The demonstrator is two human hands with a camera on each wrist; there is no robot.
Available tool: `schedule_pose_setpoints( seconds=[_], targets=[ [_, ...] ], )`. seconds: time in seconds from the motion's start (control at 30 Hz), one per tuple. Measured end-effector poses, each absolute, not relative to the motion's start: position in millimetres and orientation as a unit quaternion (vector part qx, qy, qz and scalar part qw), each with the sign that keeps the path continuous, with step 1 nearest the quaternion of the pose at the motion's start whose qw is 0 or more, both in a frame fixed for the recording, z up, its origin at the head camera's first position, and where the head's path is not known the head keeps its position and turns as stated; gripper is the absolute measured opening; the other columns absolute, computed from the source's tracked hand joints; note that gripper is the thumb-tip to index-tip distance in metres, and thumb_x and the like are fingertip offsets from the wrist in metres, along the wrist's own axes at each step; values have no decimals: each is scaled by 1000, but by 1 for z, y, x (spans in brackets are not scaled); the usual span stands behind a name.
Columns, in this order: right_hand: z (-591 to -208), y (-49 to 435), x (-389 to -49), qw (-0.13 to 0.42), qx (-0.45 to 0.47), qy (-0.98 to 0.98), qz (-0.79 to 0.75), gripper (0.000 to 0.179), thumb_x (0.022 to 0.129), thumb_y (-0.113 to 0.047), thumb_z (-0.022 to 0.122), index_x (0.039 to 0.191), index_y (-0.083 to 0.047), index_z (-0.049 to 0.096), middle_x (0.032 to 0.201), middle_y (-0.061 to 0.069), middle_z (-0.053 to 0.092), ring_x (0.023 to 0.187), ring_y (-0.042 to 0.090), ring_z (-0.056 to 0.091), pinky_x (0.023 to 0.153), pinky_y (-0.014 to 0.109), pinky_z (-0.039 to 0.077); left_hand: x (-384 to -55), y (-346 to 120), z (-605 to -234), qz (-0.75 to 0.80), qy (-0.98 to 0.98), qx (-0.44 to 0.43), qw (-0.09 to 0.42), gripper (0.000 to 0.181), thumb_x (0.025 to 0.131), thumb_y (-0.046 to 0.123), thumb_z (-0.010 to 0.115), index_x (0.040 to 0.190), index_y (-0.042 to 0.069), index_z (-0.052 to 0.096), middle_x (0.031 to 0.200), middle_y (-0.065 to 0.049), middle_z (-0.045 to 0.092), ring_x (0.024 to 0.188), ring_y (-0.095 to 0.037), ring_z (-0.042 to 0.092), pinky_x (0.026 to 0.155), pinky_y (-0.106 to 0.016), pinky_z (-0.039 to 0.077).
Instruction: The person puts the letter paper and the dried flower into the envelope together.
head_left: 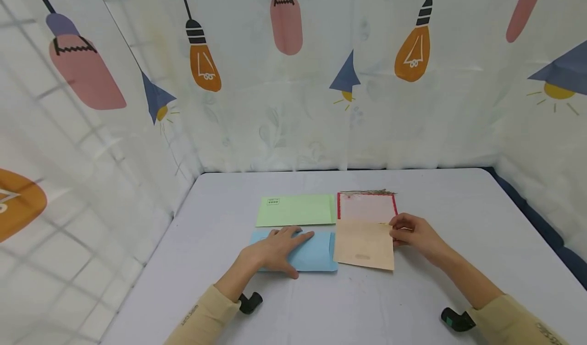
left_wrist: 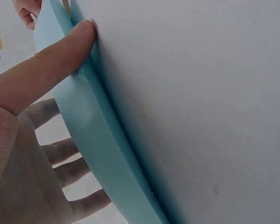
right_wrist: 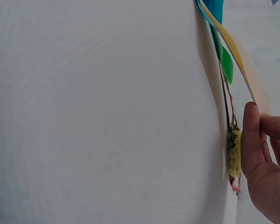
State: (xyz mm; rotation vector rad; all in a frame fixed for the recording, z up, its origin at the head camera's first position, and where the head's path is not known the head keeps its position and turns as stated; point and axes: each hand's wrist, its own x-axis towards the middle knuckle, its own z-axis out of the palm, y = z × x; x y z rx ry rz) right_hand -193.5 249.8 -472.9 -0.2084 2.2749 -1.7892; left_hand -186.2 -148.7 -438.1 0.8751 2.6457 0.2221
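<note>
My left hand [head_left: 278, 248] lies on a light blue envelope [head_left: 316, 253] with its fingers spread. The left wrist view shows the thumb [left_wrist: 65, 51] at the near edge of that envelope [left_wrist: 91, 116]. On the other side, my right hand [head_left: 412, 235] pinches the right edge of a peach envelope [head_left: 362, 243] between thumb and fingers. That edge bends up off the table in the right wrist view, where the hand [right_wrist: 270, 168] grips it. Behind the peach envelope is a white card with a red border [head_left: 367, 206], its lower part covered.
A light green envelope [head_left: 295, 210] lies behind the blue one. Dried sprigs [head_left: 367, 192] lie along the card's top edge. The white table [head_left: 229, 197] meets a patterned curtain [head_left: 293, 131] at the back and left. Dark cameras [head_left: 249, 302] are strapped to both wrists.
</note>
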Motion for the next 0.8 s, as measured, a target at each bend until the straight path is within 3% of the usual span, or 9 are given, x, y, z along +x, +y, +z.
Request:
schedule_pose_setpoints(
  seconds=[0.8],
  targets=[
    [-471, 236, -186, 128, -93, 802, -576, 24, 94, -3, 71, 114, 5, 61, 97, 17, 61, 81, 28, 68, 72, 35, 60, -186, -149, -439, 76, 932, 313, 164, 102, 78, 42, 90, 162, 24, 34, 156, -9, 37, 142, -30, 37, 114, -54, 29]
  ],
)
